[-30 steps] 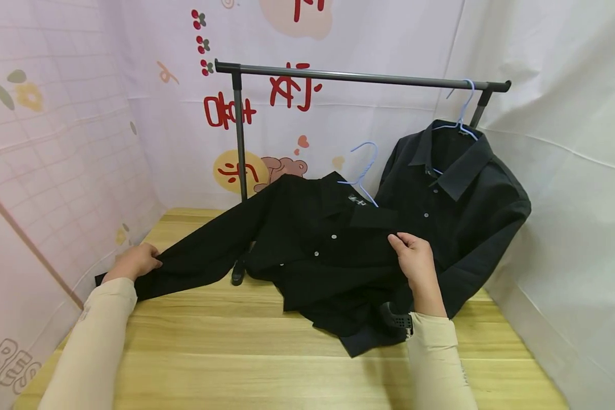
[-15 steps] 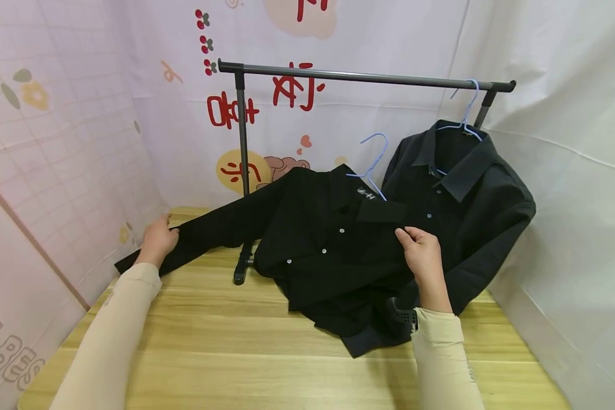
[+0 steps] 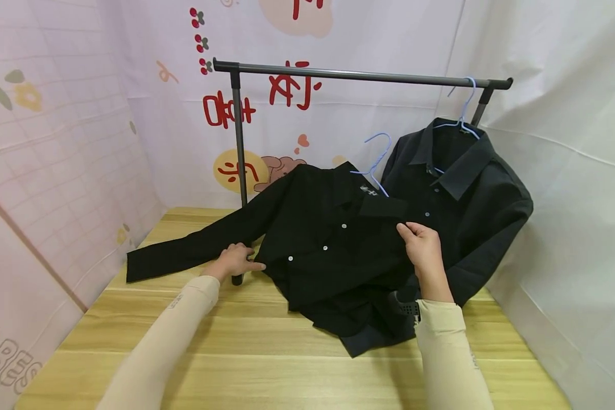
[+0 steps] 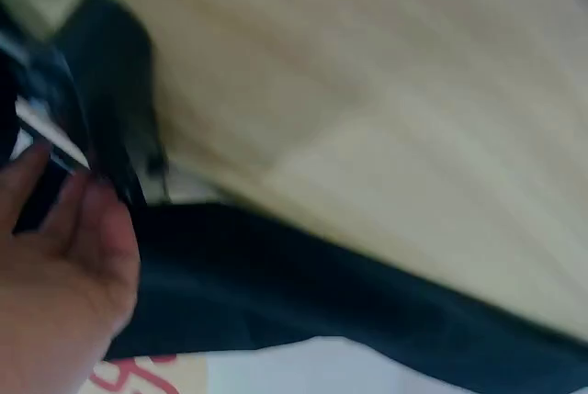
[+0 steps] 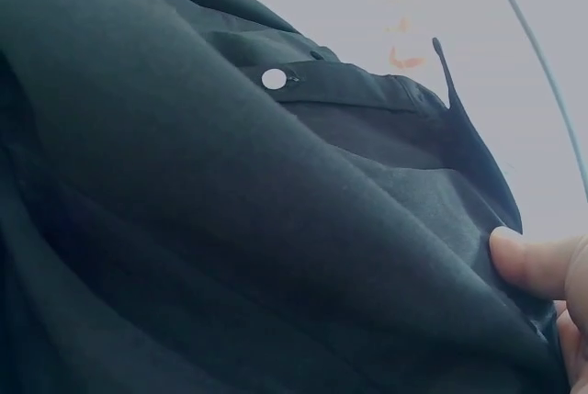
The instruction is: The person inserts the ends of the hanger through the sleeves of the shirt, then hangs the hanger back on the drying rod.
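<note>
A black button-up shirt (image 3: 328, 267) is spread over the table, one sleeve (image 3: 179, 253) stretched to the left. Near its right shoulder, my right hand (image 3: 422, 250) pinches the cloth between thumb and fingers; the right wrist view shows the thumb (image 5: 533, 261) on the fabric. My left hand (image 3: 232, 261) is beside the rack's left foot, at the shirt's side edge, with thumb and fingers apart. A light blue hanger (image 3: 376, 162) sticks up out of the shirt's collar, its lower part hidden inside. Blur in the left wrist view obscures what the fingertips touch.
A dark metal clothes rack (image 3: 348, 74) stands across the back. From its right end hangs another black shirt (image 3: 456, 199) on a blue hanger (image 3: 463, 111). White printed curtains (image 3: 46, 142) enclose the wooden table (image 3: 266, 381).
My left hand has let go of the sleeve near the cuff and moved right to the shirt's side. The sleeve now lies on the table. My right hand keeps its pinch, slightly higher.
</note>
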Available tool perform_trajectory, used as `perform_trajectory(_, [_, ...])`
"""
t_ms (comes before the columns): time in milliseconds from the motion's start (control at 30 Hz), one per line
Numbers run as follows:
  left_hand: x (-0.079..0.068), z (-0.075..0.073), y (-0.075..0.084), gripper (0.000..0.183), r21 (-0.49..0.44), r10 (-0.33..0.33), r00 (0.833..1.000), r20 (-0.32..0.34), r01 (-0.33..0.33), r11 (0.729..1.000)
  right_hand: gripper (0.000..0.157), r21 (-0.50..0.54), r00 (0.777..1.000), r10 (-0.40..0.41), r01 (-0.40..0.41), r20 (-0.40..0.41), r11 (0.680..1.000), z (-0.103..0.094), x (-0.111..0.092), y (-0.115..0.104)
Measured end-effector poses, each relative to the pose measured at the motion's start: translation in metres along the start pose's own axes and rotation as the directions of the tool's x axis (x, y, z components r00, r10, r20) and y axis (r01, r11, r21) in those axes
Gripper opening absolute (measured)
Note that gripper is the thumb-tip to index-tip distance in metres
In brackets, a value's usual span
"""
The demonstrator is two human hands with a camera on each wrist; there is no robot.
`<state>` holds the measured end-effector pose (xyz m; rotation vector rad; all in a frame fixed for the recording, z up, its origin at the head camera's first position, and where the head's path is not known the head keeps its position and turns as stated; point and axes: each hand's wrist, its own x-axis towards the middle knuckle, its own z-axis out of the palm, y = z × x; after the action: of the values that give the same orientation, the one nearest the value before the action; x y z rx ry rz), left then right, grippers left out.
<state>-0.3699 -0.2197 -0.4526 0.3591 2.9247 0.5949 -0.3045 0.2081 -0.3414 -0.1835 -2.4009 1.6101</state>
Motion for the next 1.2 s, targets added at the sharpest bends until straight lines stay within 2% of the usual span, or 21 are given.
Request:
perform_trajectory(100, [0.001, 0.01, 0.009, 0.052, 0.0, 0.008, 0.999, -0.043, -0.008, 1.0, 0.048, 0.026, 1.0, 0.018, -0.018, 0.004, 0.999, -0.001, 0.001, 0.0])
perform_trajectory(167, [0.001, 0.013, 0.013, 0.033, -0.054, 0.02, 0.995, -0.099, -0.025, 0.998, 0.049, 0.041, 1.0, 0.028, -0.028, 0.006, 0.999, -0.001, 0.002, -0.001])
perform_trajectory(233, [0.001, 0.011, 0.016, 0.022, -0.195, 0.014, 0.991, -0.13, -0.04, 0.98, 0.05, 0.05, 0.999, 0.036, -0.036, 0.003, 0.998, -0.002, 0.002, -0.001])
perform_trajectory(267, [0.001, 0.009, 0.017, 0.022, -0.29, 0.003, 0.991, -0.134, -0.042, 0.956, 0.05, 0.054, 0.999, 0.04, -0.04, -0.001, 0.998, -0.003, 0.003, -0.001])
perform_trajectory(333, [0.0, -0.001, 0.017, 0.03, -0.493, -0.033, 0.991, -0.131, -0.036, 0.869, 0.05, 0.064, 0.999, 0.048, -0.047, -0.021, 0.997, -0.004, 0.003, -0.001])
perform_trajectory(367, [0.0, -0.007, 0.016, 0.034, -0.598, -0.056, 0.992, -0.117, -0.025, 0.801, 0.049, 0.069, 0.998, 0.052, -0.049, -0.033, 0.996, -0.005, 0.004, -0.001])
perform_trajectory(400, [-0.001, -0.015, 0.016, 0.041, -0.693, -0.077, 0.992, -0.101, -0.015, 0.72, 0.049, 0.071, 0.997, 0.054, -0.051, -0.047, 0.996, -0.005, 0.005, -0.001])
perform_trajectory(467, [-0.004, -0.032, 0.013, 0.052, -0.811, -0.123, 0.988, -0.095, -0.005, 0.585, 0.048, 0.078, 0.996, 0.063, -0.058, -0.069, 0.995, -0.007, 0.006, -0.001])
perform_trajectory(500, [-0.004, -0.041, 0.011, 0.054, -0.844, -0.14, 0.984, -0.114, -0.021, 0.536, 0.047, 0.082, 0.995, 0.068, -0.061, -0.078, 0.995, -0.007, 0.007, 0.0])
perform_trajectory(567, [-0.005, -0.058, 0.007, 0.051, -0.878, -0.175, 0.97, -0.167, -0.066, 0.474, 0.047, 0.097, 0.993, 0.08, -0.071, -0.09, 0.993, -0.007, 0.008, 0.0])
perform_trajectory(600, [-0.005, -0.067, 0.003, 0.047, -0.875, -0.196, 0.958, -0.211, -0.096, 0.474, 0.047, 0.104, 0.992, 0.087, -0.077, -0.097, 0.992, -0.007, 0.009, 0.001])
perform_trajectory(667, [-0.007, -0.083, -0.002, 0.032, -0.848, -0.234, 0.922, -0.307, -0.153, 0.507, 0.047, 0.12, 0.989, 0.099, -0.086, -0.108, 0.989, -0.007, 0.01, 0.001])
perform_trajectory(700, [-0.007, -0.09, -0.005, 0.027, -0.829, -0.261, 0.899, -0.351, -0.169, 0.534, 0.046, 0.133, 0.988, 0.106, -0.091, -0.114, 0.987, -0.007, 0.011, 0.001])
perform_trajectory(800, [-0.009, -0.106, -0.013, 0.022, -0.791, -0.33, 0.839, -0.434, -0.178, 0.586, 0.045, 0.143, 0.983, 0.129, -0.111, -0.131, 0.984, -0.007, 0.012, 0.004])
perform_trajectory(867, [-0.012, -0.111, -0.018, 0.024, -0.76, -0.347, 0.826, -0.444, -0.142, 0.634, 0.045, 0.144, 0.98, 0.146, -0.126, -0.139, 0.982, -0.007, 0.013, 0.006])
perform_trajectory(933, [-0.014, -0.11, -0.025, 0.03, -0.713, -0.333, 0.846, -0.416, -0.076, 0.697, 0.042, 0.145, 0.977, 0.159, -0.138, -0.146, 0.98, -0.006, 0.014, 0.011])
perform_trajectory(967, [-0.016, -0.108, -0.03, 0.034, -0.67, -0.316, 0.865, -0.391, -0.032, 0.741, 0.041, 0.146, 0.975, 0.163, -0.141, -0.15, 0.979, -0.005, 0.015, 0.014])
perform_trajectory(1033, [-0.021, -0.103, -0.04, 0.044, -0.564, -0.272, 0.912, -0.307, 0.056, 0.824, 0.039, 0.143, 0.974, 0.159, -0.137, -0.159, 0.98, -0.003, 0.014, 0.02])
perform_trajectory(1100, [-0.027, -0.095, -0.052, 0.046, -0.457, -0.225, 0.955, -0.192, 0.116, 0.882, 0.038, 0.146, 0.974, 0.156, -0.132, -0.165, 0.98, -0.001, 0.013, 0.026])
perform_trajectory(1167, [-0.033, -0.087, -0.064, 0.047, -0.353, -0.187, 0.979, -0.08, 0.148, 0.924, 0.039, 0.151, 0.973, 0.163, -0.138, -0.166, 0.979, 0.001, 0.011, 0.031])
perform_trajectory(1200, [-0.037, -0.084, -0.069, 0.046, -0.324, -0.176, 0.984, -0.027, 0.158, 0.933, 0.039, 0.154, 0.971, 0.169, -0.144, -0.166, 0.978, 0.002, 0.009, 0.033])
